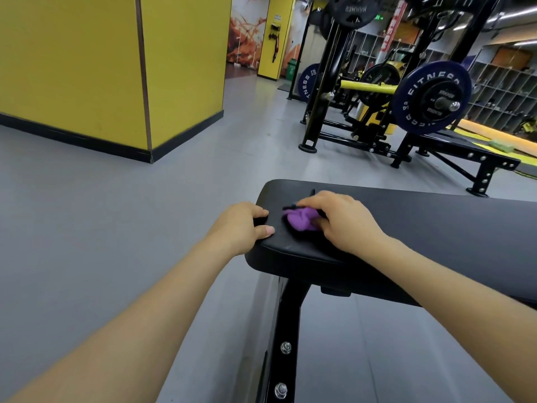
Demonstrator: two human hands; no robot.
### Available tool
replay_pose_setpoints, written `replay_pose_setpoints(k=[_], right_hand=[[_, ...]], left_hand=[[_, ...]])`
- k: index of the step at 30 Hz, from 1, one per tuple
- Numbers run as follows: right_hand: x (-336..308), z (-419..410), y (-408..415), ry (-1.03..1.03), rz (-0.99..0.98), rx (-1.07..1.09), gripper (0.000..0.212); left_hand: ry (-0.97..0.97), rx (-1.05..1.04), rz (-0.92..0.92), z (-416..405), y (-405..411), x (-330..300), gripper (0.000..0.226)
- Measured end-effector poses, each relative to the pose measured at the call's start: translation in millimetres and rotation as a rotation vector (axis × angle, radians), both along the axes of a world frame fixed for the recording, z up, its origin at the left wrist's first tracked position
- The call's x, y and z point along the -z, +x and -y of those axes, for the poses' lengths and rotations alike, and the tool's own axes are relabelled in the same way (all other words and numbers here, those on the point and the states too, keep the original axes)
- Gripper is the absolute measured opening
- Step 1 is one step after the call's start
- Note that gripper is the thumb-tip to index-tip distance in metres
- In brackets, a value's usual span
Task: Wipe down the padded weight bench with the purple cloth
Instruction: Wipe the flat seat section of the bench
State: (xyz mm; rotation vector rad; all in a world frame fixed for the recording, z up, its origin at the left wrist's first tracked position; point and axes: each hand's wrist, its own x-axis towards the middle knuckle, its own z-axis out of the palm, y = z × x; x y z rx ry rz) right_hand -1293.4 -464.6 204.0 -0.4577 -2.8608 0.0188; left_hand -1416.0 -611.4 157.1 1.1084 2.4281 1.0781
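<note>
1. While my right hand [343,221] lay on the padded worktop [421,228], its grip was closed around the bunched purple cloth [302,221], fingers curled over the top of it and pressing it onto the black padding.
2. That cloth sat near the rounded end of the worktop, at about 9 o'clock from my right hand's knuckles, with purple showing beyond my fingertips and a dark edge or strap of it poking out toward 10 o'clock.
3. My left hand [242,225] clasped the end of the worktop at 9 o'clock from the cloth, its grip narrow, fingers curled over the pad's edge and thumb lying on the top surface; it stood just beside the cloth, not touching it.
4. Below the pad, toward 6 o'clock, the black steel leg [286,330] of the frame ran down with two bolts on it.
5. Grey floor [87,228] spread out at 9 o'clock, and a yellow pillar [116,68] stood at 11 o'clock.
6. At 1 o'clock, well apart from me, stood a black rack [328,82] carrying a barbell with a blue plate [430,97], and a second flat bench [465,146] beneath it.
</note>
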Motion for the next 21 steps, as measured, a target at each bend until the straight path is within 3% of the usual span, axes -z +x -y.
replay_pose_setpoints(k=[6, 9, 15, 21], right_hand=[[10, -55, -75, 0.013, -0.029, 0.232, 0.023], [11, -41, -69, 0.001, -0.036, 0.194, 0.027], [3, -3, -8, -0.059, -0.013, -0.085, 0.042], [7, -53, -71, -0.023, -0.067, 0.134, 0.027]], left_hand=[[0.02, 0.042, 0.024, 1, -4, 3, 0.049], [0.019, 0.052, 0.022, 2, -6, 3, 0.049], [0.032, 0.046, 0.028, 2, -8, 4, 0.049], [0.064, 0.041, 0.039, 2, -9, 8, 0.049]])
